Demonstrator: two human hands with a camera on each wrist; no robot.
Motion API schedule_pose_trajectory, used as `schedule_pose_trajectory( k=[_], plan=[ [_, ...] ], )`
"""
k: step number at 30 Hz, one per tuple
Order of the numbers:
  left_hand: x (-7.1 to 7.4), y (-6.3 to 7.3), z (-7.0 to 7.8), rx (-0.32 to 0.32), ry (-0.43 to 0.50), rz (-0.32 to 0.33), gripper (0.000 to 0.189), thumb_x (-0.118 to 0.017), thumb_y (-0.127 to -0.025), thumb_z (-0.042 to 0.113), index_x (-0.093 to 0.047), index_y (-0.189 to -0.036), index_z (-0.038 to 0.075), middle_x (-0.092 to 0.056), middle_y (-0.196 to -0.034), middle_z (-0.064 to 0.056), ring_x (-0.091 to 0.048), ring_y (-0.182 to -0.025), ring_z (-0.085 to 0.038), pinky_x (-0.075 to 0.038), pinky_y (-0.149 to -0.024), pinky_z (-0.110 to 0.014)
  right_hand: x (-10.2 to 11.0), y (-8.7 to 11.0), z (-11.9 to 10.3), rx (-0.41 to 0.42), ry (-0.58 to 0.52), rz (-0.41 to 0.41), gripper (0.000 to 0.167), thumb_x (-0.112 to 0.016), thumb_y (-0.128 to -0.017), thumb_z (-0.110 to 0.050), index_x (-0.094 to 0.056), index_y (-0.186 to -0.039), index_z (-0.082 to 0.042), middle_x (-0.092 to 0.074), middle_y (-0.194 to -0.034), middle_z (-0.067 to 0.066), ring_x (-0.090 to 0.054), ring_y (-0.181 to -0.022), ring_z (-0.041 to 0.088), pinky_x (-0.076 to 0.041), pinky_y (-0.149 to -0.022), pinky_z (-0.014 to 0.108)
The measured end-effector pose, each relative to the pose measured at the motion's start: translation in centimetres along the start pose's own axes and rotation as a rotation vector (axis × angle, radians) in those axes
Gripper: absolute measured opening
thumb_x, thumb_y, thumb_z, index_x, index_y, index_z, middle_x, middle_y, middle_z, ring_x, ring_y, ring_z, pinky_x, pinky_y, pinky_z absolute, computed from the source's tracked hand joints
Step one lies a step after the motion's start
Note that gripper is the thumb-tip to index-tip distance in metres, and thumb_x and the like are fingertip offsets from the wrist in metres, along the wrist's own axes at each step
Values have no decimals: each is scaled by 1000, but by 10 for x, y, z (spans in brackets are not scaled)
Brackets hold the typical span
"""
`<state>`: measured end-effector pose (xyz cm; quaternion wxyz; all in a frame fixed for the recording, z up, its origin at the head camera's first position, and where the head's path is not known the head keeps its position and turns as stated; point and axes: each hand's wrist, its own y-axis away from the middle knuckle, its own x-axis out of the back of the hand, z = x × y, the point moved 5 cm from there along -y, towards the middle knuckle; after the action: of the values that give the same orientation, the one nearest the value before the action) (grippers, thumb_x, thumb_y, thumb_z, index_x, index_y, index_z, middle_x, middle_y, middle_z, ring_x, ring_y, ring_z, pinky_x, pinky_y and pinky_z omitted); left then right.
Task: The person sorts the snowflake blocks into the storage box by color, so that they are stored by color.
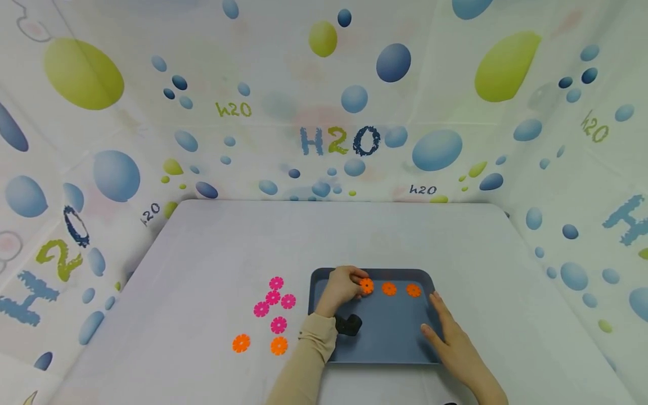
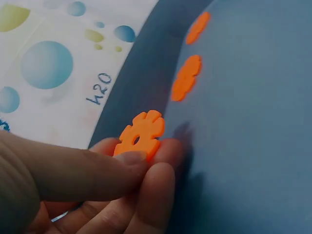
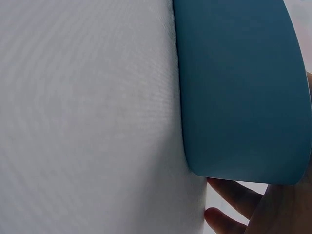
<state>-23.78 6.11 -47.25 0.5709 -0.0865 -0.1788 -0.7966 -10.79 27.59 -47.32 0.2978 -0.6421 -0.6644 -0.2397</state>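
Observation:
Between thumb and fingers, my left hand point(image 1: 340, 291) pinches an orange flower-shaped plastic disc point(image 1: 367, 286) near the far edge of a blue-grey tray point(image 1: 387, 332). The left wrist view shows this disc point(image 2: 154, 127) tilted up, its centre hole visible. Two more orange discs, a middle one point(image 1: 388, 288) and a right one point(image 1: 413, 290), lie in a row along the tray's far side. My right hand point(image 1: 458, 346) is at the tray's right edge with fingers extended. The right wrist view has the tray's outer wall point(image 3: 239, 92) partly hiding that hand point(image 3: 278, 209).
On the white table point(image 1: 202, 270), left of the tray, lie several pink flower-shaped discs point(image 1: 278, 324). Nearer me are two orange ones, a left point(image 1: 241, 343) and a right point(image 1: 279, 346). A patterned curtain point(image 1: 283, 112) surrounds the table's back and sides.

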Motion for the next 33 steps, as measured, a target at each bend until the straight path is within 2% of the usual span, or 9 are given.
schedule_pose_trajectory(
  k=[8, 14, 18, 21, 24, 27, 30, 33],
  plan=[
    [-4, 4, 0, 6, 12, 59, 26, -59, -82, -12, -68, -105, -6, -71, -79, -17, -69, -60, -24, -54, -53, -27, 0, 0, -1, 4, -6, -5, 68, -53, -99, -27, -20, -153, -4, -17, -158, 27, -22, -140, 55, -24, -103, 73],
    [-2, 6, 1, -27, -115, 160, 24, -59, -80, -11, -71, -99, -4, -69, -66, -13, -63, -48, -17, -46, -46, -22, 0, 0, -1, 10, -1, 2, 68, -53, -99, -27, -20, -153, -3, -17, -158, 28, -22, -140, 55, -24, -103, 72],
    [1, 8, 3, -38, -222, 225, 19, -61, -79, -7, -72, -93, -2, -70, -67, -13, -57, -43, -14, -43, -44, -22, 0, 0, -1, 11, -9, 0, 68, -53, -99, -26, -20, -153, -3, -16, -158, 28, -21, -140, 56, -24, -103, 72],
    [4, 11, 5, -19, -311, 250, 16, -64, -79, 0, -74, -92, 2, -72, -75, -11, -57, -49, -14, -44, -47, -25, 0, 0, -1, 13, -14, 1, 68, -53, -99, -26, -20, -153, -2, -16, -158, 28, -21, -140, 56, -23, -103, 73],
    [9, 13, 6, 0, -391, 246, 14, -68, -81, 10, -74, -94, 8, -72, -81, -8, -59, -56, -15, -45, -50, -28, 0, 0, -1, 15, -17, 1, 67, -53, -99, -26, -20, -153, -2, -16, -158, 29, -20, -140, 56, -23, -102, 73],
    [14, 16, 7, -11, -416, 217, 16, -70, -84, 17, -74, -98, 11, -72, -84, -5, -59, -61, -13, -45, -53, -28, 0, 0, 0, 12, -14, 0, 68, -54, -99, -26, -20, -153, -3, -16, -158, 28, -20, -140, 56, -23, -102, 73],
    [21, 21, 11, -82, -360, 173, 18, -68, -87, 16, -72, -103, 10, -73, -88, -6, -62, -66, -15, -46, -56, -27, 0, 0, 0, 6, -11, -2, 68, -54, -98, -26, -20, -153, -4, -16, -158, 28, -21, -140, 56, -23, -103, 73],
    [31, 26, 16, -185, -276, 143, 20, -64, -90, 14, -70, -109, 7, -73, -94, -9, -64, -75, -17, -49, -63, -26, 0, 0, 0, 1, -13, -4, 68, -54, -98, -27, -20, -153, -5, -16, -158, 28, -20, -140, 56, -23, -103, 72]
  ],
)
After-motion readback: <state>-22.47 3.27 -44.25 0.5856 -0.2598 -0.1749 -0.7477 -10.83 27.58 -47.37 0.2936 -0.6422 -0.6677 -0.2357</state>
